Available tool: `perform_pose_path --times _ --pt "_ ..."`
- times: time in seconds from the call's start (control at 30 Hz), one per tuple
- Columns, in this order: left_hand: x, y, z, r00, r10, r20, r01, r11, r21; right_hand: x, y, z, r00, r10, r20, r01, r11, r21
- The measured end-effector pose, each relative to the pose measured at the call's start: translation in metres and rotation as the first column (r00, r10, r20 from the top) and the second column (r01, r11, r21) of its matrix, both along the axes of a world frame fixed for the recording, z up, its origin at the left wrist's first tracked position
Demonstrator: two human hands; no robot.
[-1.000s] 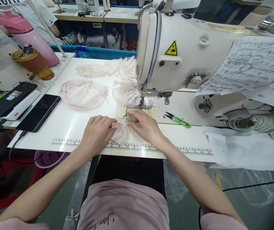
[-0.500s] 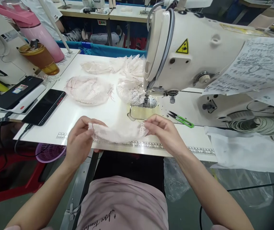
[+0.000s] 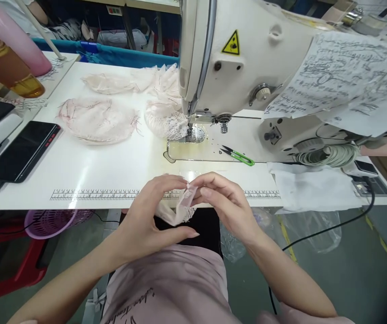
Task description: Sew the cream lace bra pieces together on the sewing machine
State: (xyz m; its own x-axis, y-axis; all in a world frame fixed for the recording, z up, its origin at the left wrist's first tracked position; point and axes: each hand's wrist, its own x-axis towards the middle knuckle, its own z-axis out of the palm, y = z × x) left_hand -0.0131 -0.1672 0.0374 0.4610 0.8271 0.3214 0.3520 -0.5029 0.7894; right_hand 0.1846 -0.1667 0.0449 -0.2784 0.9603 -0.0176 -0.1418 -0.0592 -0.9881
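A strip of pale, thin cloth hangs folded between the two hands at the tabletop's front edge, its lower part dipping past that edge above the person's lap. The fabric looks soft and sheer, bent into a V, with an openwork lace border fringing its right side. The right hand pinches the strip's upper end between thumb and curled fingers. The left hand is spread, its thumb wide of the fingers, whose tips meet the cloth beside the right hand's; whether they grip it I cannot tell.

Behind them, on the smooth white tabletop with its printed ruler scale, a gathered lace piece lies at the needle of the rounded, cream-enamelled sewing machine. Left of it rests a crumpled oval piece trailing reddish threads, and farther back a long, rumpled piece. Slim snips with green handles and dark pointed blades lie right of the needle. A flat, glossy black phone sits at the left.
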Motion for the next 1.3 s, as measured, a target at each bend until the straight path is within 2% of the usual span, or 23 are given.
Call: perform_pose_path --times 0.07,0.17,0.23,0.3,0.4,0.53,0.63,0.7,0.8,0.9,1.17,1.3 --pt "0.008 -0.001 -0.001 0.998 0.059 0.019 -0.06 0.995 0.079 0.003 -0.004 0.001 1.0 -0.027 0.006 0.027 1.0 0.012" --pt "0.016 0.001 -0.005 0.989 0.137 0.057 -0.139 0.99 0.038 0.006 -0.009 -0.001 0.993 -0.11 0.049 0.109 0.994 0.025" --pt "0.02 0.003 -0.009 0.991 0.113 0.074 -0.118 0.992 0.055 0.006 -0.011 -0.005 0.986 -0.151 0.068 0.149 0.988 0.029" --pt "0.023 0.006 -0.013 0.994 0.069 0.087 -0.084 0.98 0.181 0.005 -0.013 -0.009 0.982 -0.171 0.076 0.168 0.985 0.043" --pt "0.026 0.008 -0.019 0.992 0.054 0.116 -0.096 0.917 0.388 0.002 -0.014 -0.014 0.983 -0.176 0.059 0.17 0.981 0.097" --pt "0.02 0.009 -0.022 0.994 0.047 0.097 -0.09 0.864 0.496 0.003 -0.015 -0.018 0.988 -0.145 0.058 0.135 0.98 0.149" --pt "0.014 0.008 -0.021 0.999 0.041 0.003 -0.036 0.819 0.573 0.006 -0.017 -0.019 0.974 -0.15 0.17 0.11 0.969 0.22" --pt "0.012 0.007 -0.021 0.997 0.071 -0.036 -0.034 0.794 0.606 0.008 -0.018 -0.019 0.938 -0.228 0.26 0.128 0.928 0.351" --pt "0.011 0.007 -0.022 0.993 0.103 -0.05 -0.048 0.776 0.628 0.011 -0.019 -0.018 0.88 -0.338 0.333 0.102 0.82 0.563" --pt "0.01 0.008 -0.026 0.995 0.092 -0.047 -0.04 0.759 0.649 0.011 -0.02 -0.018 0.855 -0.356 0.377 0.047 0.777 0.627" --pt "0.007 0.007 -0.03 0.995 0.052 -0.084 0.018 0.741 0.671 0.008 -0.02 -0.018 0.852 -0.348 0.392 0.033 0.781 0.623" --pt "0.005 0.008 -0.033 0.993 0.043 -0.106 0.038 0.753 0.657 0.012 -0.02 -0.016 0.874 -0.323 0.364 0.083 0.836 0.542"
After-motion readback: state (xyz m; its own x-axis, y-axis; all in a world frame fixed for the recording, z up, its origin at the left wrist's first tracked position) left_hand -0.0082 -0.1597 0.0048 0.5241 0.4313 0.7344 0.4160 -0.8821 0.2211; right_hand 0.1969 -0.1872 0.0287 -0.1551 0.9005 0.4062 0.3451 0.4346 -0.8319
